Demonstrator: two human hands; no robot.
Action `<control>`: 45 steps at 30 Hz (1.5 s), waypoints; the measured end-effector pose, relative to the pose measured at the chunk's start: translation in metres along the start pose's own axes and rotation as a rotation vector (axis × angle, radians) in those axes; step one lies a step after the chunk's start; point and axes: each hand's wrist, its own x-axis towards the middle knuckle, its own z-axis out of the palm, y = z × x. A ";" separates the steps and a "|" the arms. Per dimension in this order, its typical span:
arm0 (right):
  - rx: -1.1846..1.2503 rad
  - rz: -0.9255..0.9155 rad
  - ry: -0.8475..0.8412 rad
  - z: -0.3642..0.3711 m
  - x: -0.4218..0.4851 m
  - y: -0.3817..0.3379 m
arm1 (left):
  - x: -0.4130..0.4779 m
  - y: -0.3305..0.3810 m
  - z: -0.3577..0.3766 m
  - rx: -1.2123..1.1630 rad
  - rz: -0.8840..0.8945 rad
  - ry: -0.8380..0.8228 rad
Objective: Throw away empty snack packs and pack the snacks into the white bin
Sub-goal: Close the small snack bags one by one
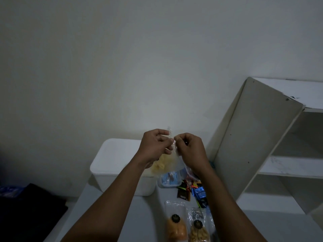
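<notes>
Dim rm, plain white wall point(122, 58) behind; white open shelf unit point(258, 137) at rt; grey tabletop point(148, 215) below.

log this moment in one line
left hand, right hand: pinch clear snack bag top | bag near white bin | snacks on table
</notes>
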 end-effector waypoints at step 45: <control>-0.060 0.011 -0.177 -0.003 -0.015 0.001 | -0.007 -0.002 -0.014 0.320 -0.036 -0.132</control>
